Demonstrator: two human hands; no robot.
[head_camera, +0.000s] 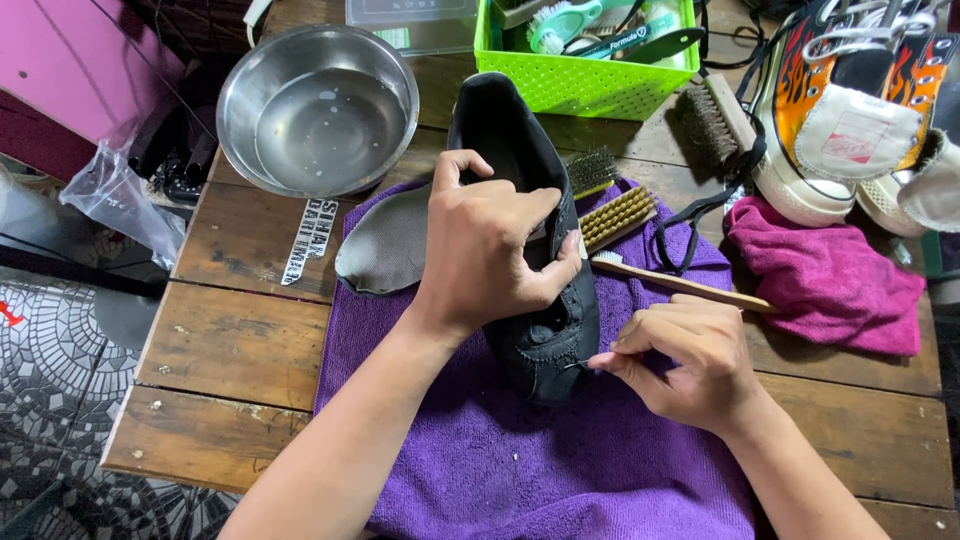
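While the black shoe (530, 250) lies lengthwise on the purple towel (540, 460), toe end toward us, we see the left hand (485, 245) clamped over its middle, fingers curled across the opening and thumb on the far side. Right hand (690, 360) sits just beside the shoe's near end, thumb and forefinger pinched on something thin at the dark upper; we cannot tell what it is.

Grey insole (385, 245) lies flat on the towel, left of the shoe, touching it. Two brushes (610, 200) rest behind the shoe, and a wooden toothbrush (680, 283) lies right of it, near the right hand.

Farther out on the wooden table (235, 345): steel bowl (317, 110) with a little water, green basket (580, 75), pink cloth (825, 275), flame-patterned sneakers (850, 110).
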